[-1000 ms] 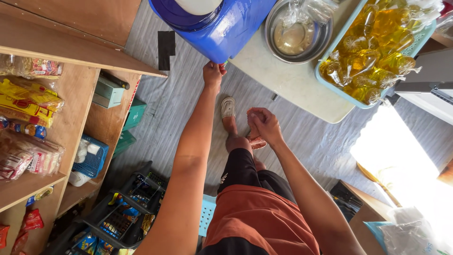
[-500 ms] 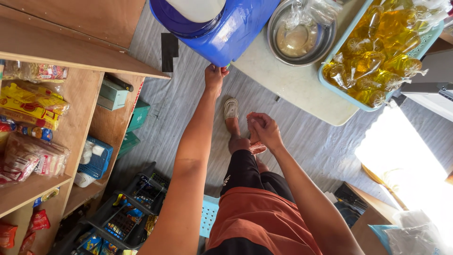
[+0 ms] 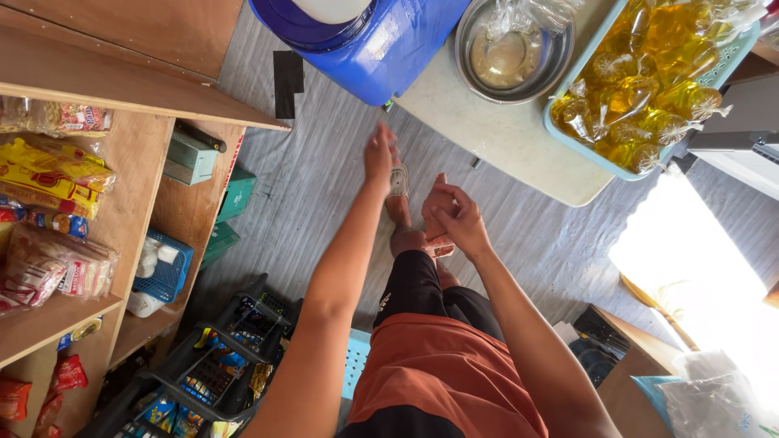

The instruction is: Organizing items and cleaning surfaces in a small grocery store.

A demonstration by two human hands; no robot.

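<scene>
At the far left of the frame, the wooden shelves (image 3: 97, 89) carried yellow snack packets (image 3: 49, 174) above clear bags of red-and-white wrapped sweets (image 3: 49, 268), with a small blue basket (image 3: 166, 272) lower down and a black wire rack (image 3: 219, 357) of bright sachets at the bottom. Just left of centre, the left hand (image 3: 379, 154) reached out with fingers straight and close together, empty, its tips just below the blue water cooler (image 3: 365, 40) at the top centre; full, that tub would likely be heavy, stiff and smooth-sided, best gripped under its base edge. The right hand (image 3: 454, 215) was loosely curled beside it; whether it pinched anything, I cannot tell. Further right, a steel bowl (image 3: 511, 53) and a pale blue tray (image 3: 568, 134) of knotted, soft, slippery bags of yellow oil (image 3: 657, 73) sat on the table (image 3: 503, 142).
</scene>
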